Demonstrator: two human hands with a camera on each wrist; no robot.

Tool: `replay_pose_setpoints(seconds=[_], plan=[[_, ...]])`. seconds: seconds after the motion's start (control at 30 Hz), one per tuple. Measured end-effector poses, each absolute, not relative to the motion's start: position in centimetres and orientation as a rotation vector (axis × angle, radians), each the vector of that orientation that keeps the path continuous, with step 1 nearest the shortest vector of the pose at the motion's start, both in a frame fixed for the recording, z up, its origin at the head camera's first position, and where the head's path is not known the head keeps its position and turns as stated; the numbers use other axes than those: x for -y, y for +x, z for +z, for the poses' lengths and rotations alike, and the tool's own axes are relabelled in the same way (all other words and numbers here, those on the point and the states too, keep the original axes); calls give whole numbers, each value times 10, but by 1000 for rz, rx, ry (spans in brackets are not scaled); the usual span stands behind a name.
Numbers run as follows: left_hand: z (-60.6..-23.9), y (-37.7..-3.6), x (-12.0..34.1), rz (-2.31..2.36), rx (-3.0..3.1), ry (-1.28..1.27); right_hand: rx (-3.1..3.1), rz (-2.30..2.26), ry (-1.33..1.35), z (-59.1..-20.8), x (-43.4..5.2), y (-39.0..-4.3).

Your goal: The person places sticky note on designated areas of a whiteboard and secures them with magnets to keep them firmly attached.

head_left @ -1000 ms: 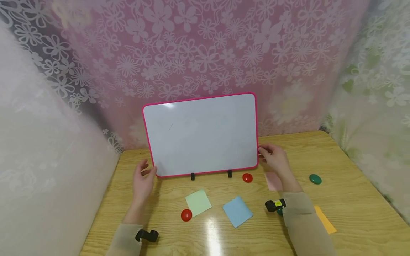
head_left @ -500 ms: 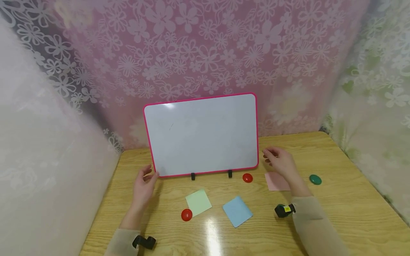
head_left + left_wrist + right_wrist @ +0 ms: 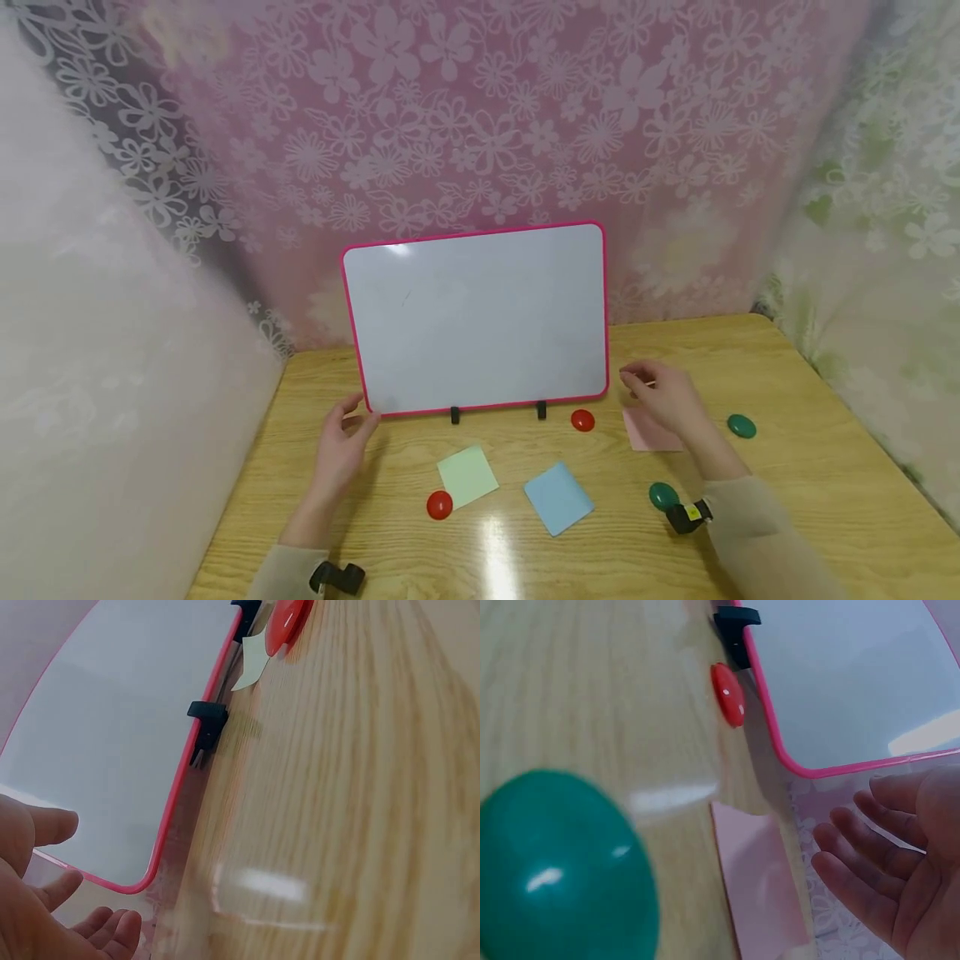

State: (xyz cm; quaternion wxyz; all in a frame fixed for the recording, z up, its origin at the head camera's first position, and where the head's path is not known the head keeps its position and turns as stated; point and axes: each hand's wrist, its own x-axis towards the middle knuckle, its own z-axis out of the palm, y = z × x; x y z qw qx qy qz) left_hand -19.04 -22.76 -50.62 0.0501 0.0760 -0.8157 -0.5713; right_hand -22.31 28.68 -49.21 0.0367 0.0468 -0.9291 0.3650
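Note:
A whiteboard (image 3: pixel 480 321) with a pink frame stands tilted back in two black feet on the wooden table, one foot (image 3: pixel 455 415) left and one foot (image 3: pixel 542 409) right. My left hand (image 3: pixel 343 442) is at its lower left corner, fingers loosely bent. In the left wrist view the thumb (image 3: pixel 56 825) overlaps the board's face, with a gap to the other fingers; whether it touches is unclear. Off the lower right corner, my right hand (image 3: pixel 666 398) holds nothing, fingers relaxed and apart from the frame in the right wrist view. A pink paper (image 3: pixel 651 430) lies below it.
On the table (image 3: pixel 390 550) lie a green paper (image 3: pixel 469 475) with a red magnet (image 3: pixel 439 505) at its corner, and a blue paper (image 3: pixel 558 498). Another red magnet (image 3: pixel 582 420) is near the right foot. Green magnets (image 3: pixel 663 496) (image 3: pixel 562 870) lie at right. A flowered curtain (image 3: pixel 480 125) hangs behind.
My right hand has drawn away from the board's right edge, rightward and toward me. My left hand has slid slightly down at the corner. The board stands as before.

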Motion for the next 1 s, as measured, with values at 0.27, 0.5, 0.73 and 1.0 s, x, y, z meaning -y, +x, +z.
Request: replay_pose_setpoints(seconds=[0.27,0.5,0.73,1.0], plan=[[-511,-188,222,-1725,2468,189,2878,1083,159,-494,-294,-208],[-509,-180,213,-1651,2556,68,2909,1058,156,-493,-306,-197],[-513,-178,205,-1614,2589,-68,2932,1046,210,-492,-319,-198],[-519,-178,194,-1535,2707,-224,2940,950,308,-492,-339,-205]])
